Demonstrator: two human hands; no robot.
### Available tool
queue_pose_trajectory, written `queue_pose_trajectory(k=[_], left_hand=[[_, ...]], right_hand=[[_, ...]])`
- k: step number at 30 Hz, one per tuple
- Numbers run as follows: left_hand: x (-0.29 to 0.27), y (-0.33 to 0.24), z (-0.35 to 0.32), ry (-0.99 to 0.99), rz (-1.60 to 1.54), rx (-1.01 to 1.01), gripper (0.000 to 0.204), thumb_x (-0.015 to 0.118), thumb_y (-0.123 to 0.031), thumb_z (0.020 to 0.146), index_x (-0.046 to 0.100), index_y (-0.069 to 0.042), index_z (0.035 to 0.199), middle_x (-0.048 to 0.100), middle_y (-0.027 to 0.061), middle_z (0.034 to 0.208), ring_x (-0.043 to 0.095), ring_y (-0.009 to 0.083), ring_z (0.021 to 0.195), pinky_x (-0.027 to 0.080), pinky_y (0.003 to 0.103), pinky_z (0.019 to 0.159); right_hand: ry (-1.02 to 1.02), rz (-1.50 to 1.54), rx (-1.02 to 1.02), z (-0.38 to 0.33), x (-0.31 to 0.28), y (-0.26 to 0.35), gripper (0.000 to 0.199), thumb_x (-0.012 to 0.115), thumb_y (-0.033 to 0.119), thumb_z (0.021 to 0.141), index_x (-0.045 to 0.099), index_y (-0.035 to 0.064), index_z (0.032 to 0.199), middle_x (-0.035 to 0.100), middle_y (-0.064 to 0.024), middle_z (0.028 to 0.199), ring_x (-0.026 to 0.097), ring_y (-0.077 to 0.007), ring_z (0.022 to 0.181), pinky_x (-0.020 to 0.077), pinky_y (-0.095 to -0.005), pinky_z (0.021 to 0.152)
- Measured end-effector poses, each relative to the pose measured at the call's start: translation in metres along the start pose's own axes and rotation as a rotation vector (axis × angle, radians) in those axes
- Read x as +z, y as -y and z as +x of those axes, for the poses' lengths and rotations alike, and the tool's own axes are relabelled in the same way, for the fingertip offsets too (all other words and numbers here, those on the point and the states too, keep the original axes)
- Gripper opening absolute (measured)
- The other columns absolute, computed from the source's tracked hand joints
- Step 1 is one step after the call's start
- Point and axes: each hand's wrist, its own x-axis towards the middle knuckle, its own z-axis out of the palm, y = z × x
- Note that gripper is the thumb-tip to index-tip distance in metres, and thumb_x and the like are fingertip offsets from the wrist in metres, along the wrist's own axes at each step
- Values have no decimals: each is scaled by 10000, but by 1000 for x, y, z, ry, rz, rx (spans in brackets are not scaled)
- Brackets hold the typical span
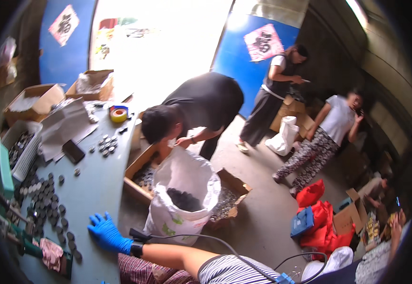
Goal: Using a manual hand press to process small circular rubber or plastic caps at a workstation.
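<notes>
My right hand (110, 235), in a blue glove, rests on the right edge of the grey-blue table (99, 177). Its fingers are spread and nothing is in them. To its left lie many small dark round caps (49, 203), loosely scattered, with a short row of paler ones. A green hand-lever device (28, 246) stands at the lower left with a pink cloth (51, 254) over its base. My left hand does not show clearly; a blue speck at the lower edge is too small to make out.
A white sack (177, 225) holding dark pieces stands beside the table, between open cartons (139, 182). A person (201, 102) bends over them. The table also bears a phone (73, 151), yellow tape (119, 113) and a white basket (28, 149). A cable crosses my right arm. Other people are farther right.
</notes>
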Motion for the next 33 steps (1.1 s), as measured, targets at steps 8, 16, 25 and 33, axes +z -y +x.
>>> queue_pose_trajectory(k=[8, 16, 25, 33], left_hand=[[6, -24, 0, 66, 34, 106, 271, 494, -57, 999, 617, 48, 1217, 672, 208, 1101, 645, 316, 989, 515, 371, 878], [16, 31, 7, -32, 109, 118, 270, 577, 15, 832, 664, -23, 1085, 685, 149, 1011, 643, 321, 920, 487, 405, 826], [-43, 29, -37, -165, 327, 42, 274, 593, -14, 860, 672, -79, 1114, 673, 100, 991, 619, 301, 868, 465, 413, 811], [-34, 31, -35, -208, 304, -27, 237, 623, -39, 858, 691, -78, 1082, 680, 97, 974, 633, 286, 870, 468, 406, 803]], right_hand=[[-80, -58, -29, 0, 1, -22, 283, 573, 125, 817, 598, 45, 1088, 519, -226, 1284, 480, -394, 1226, 332, -589, 1062], [-117, -70, -188, 41, -14, -11, 170, 574, 111, 744, 558, 25, 889, 555, -206, 993, 523, -388, 929, 397, -515, 777], [245, 158, -258, 4, 28, 86, 837, 735, 415, 803, 361, 69, 1467, 310, -260, 1503, 230, -499, 1415, 202, -601, 1139], [453, -32, -216, 52, 30, 86, 845, 686, 514, 806, 345, 199, 1512, 160, -217, 1604, 68, -496, 1472, 70, -710, 1119]])
